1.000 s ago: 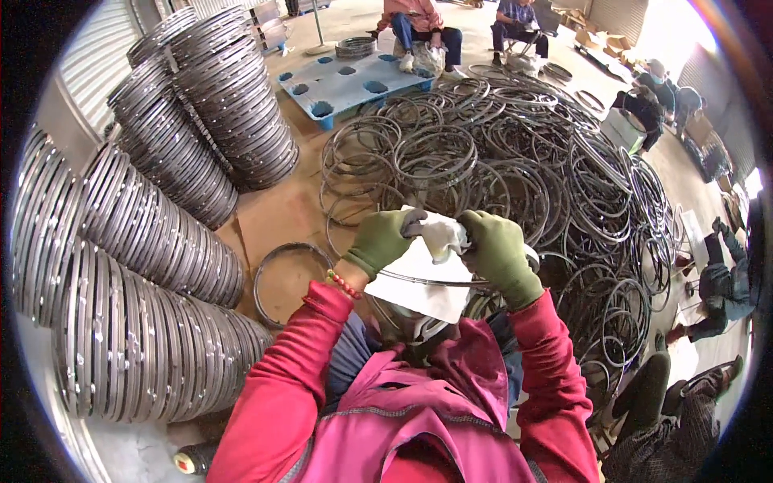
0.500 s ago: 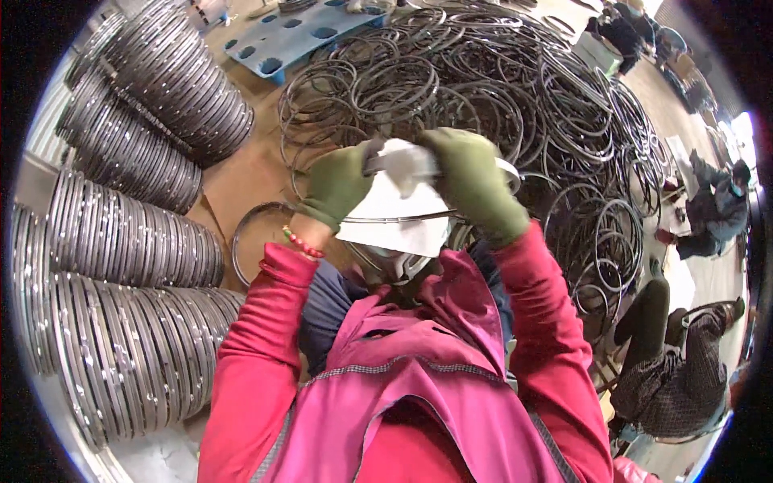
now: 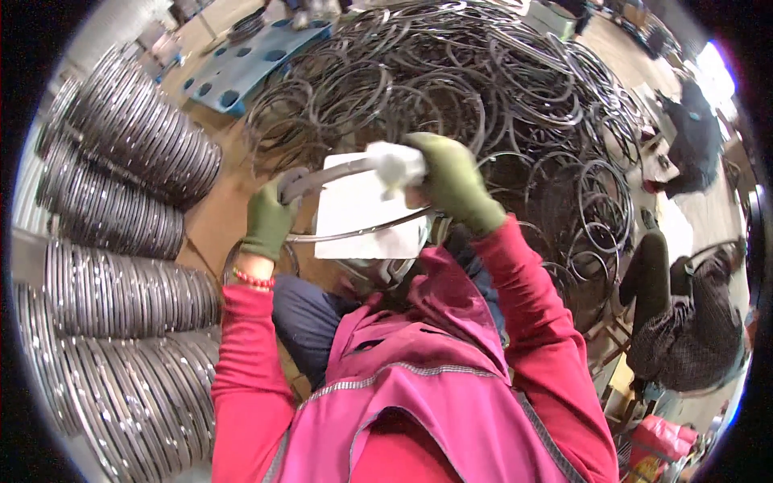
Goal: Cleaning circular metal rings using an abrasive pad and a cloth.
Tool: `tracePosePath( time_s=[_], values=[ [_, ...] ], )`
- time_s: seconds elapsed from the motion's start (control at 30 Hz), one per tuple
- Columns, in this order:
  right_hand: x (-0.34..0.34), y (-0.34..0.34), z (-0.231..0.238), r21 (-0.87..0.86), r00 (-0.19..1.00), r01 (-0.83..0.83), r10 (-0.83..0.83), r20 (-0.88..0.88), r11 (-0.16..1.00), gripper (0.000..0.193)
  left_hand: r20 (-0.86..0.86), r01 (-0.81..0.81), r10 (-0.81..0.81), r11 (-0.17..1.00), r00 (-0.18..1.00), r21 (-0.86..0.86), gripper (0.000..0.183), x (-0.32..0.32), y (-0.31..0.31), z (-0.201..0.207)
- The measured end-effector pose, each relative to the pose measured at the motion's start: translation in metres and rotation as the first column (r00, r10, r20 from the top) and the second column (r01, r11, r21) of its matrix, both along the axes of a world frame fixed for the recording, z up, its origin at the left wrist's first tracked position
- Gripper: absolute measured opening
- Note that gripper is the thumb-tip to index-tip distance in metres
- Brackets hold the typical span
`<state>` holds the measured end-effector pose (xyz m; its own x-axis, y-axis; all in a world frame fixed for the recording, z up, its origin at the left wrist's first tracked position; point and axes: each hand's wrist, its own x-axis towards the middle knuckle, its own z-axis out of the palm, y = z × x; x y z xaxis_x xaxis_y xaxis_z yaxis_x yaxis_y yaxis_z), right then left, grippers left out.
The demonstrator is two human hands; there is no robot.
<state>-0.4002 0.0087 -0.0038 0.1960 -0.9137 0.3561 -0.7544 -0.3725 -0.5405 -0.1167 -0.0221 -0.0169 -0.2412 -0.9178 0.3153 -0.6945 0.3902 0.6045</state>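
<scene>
In the head view, the only one here, you hold a narrow grey wheel rim (image 3: 342, 171) just off centre toward 11 o'clock, its near arc crossing a white sheet (image 3: 338, 213) above your lap. At 9 o'clock, your gloved left hand (image 3: 270, 216) has its fingers curled around the rim; at 1 o'clock, your gloved right hand (image 3: 455, 177) appears closed on a crumpled white cloth (image 3: 396, 167) at the far arc, though blur and the cloth hide its fingertips. The handling seems to call for a left grip firm enough to stop the rim tipping, yet loose enough to let it turn, with the cloth snug and evenly pressed; bunched fabric could slip off so narrow an edge. Loose rims (image 3: 531, 60) tangle from 12 to 3 o'clock, stacked rims (image 3: 133, 290) line 8 to 10, and a blue pallet (image 3: 251, 74) lies at 11.
</scene>
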Motion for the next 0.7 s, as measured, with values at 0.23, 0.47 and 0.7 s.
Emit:
tracePosePath(
  time_s=[0.23, 0.47, 0.7],
  values=[
    [0.019, -0.008, 0.002, -0.148, 0.985, -0.082, 0.058, -0.162, 0.986, 0.029, -0.076, 0.126, -0.122, 0.991, 0.99, 0.045, 0.036, 0.001, -0.004, -0.007],
    [-0.044, 0.007, -0.088, 0.138, 0.96, 0.088, -0.121, 0.251, 0.986, 0.073, -0.145, -0.105, 0.13, 0.98, 0.981, 0.168, 0.039, 0.035, -0.007, -0.025],
    [0.062, -0.007, 0.022, -0.09, 0.92, -0.077, 0.036, -0.389, 0.993, 0.023, 0.037, 0.162, -0.159, 0.982, 0.987, -0.095, 0.036, -0.019, -0.005, -0.005]
  ],
)
